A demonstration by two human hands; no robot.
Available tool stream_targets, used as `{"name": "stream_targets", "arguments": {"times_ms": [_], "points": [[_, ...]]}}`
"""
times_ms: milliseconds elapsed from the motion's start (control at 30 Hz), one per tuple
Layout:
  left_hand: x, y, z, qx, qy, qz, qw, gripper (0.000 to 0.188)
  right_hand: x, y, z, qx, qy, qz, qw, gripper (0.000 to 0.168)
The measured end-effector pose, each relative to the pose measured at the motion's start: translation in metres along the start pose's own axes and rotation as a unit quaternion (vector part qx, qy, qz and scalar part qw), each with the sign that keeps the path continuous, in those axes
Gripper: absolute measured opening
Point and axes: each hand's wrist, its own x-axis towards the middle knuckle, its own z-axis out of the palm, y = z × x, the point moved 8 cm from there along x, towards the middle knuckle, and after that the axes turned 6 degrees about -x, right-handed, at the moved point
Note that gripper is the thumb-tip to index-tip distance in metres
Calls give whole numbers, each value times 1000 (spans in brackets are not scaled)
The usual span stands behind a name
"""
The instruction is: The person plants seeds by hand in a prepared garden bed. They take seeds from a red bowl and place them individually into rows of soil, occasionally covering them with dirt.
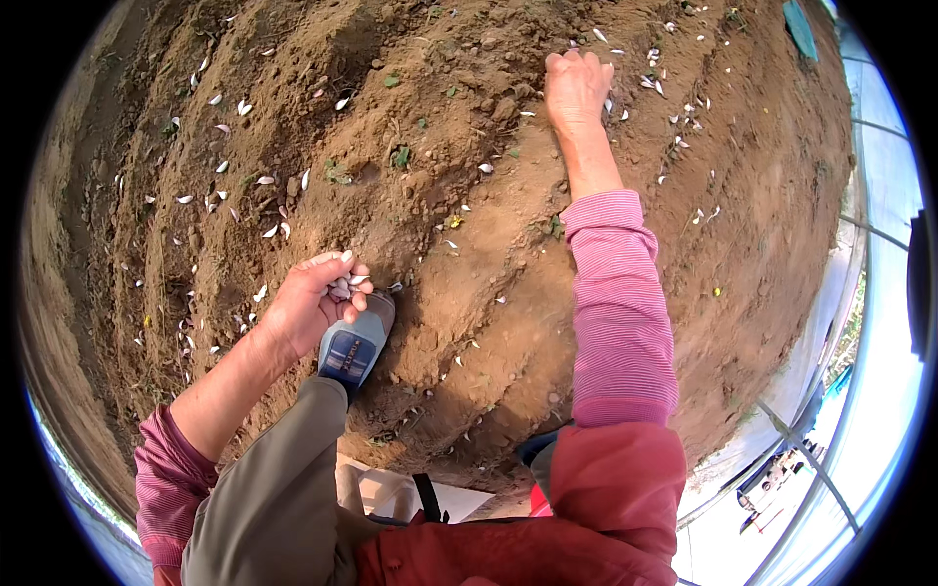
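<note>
My left hand is cupped palm up above my shoe, its fingers curled around several garlic cloves. One pale clove shows at the thumb tip. Farther out, my right hand is down at the brown soil, back of the hand up and fingers bent under. Those fingertips are hidden, so whether they pinch a clove cannot be seen. Loose garlic cloves lie on the ground just right of that hand. More scattered cloves dot the furrowed soil at the left.
My blue-grey shoe rests on the soil below my left hand. Small green weeds grow between the clods. A teal object lies at the upper right. Plastic sheeting and metal pipes border the right side.
</note>
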Motion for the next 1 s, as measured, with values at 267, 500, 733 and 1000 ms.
{"name": "stream_targets", "arguments": {"times_ms": [267, 500, 733, 1000], "points": [[-4, 4, 1, 11, 9, 16, 1000, 22, -35, 111, -9, 150, -4, 171, 974, 18], [3, 0, 30, 41, -7, 13, 999, 24, -49, 133, 14, 220, -16, 192, 956, 22], [7, -7, 37, 42, 2, 7, 999, 24, -92, 159, 7, 227, -16, 198, 953, 15], [12, -12, 48, 63, 8, 3, 998, 24, -95, 110, 26, 66, -34, 61, 995, 12]]}}
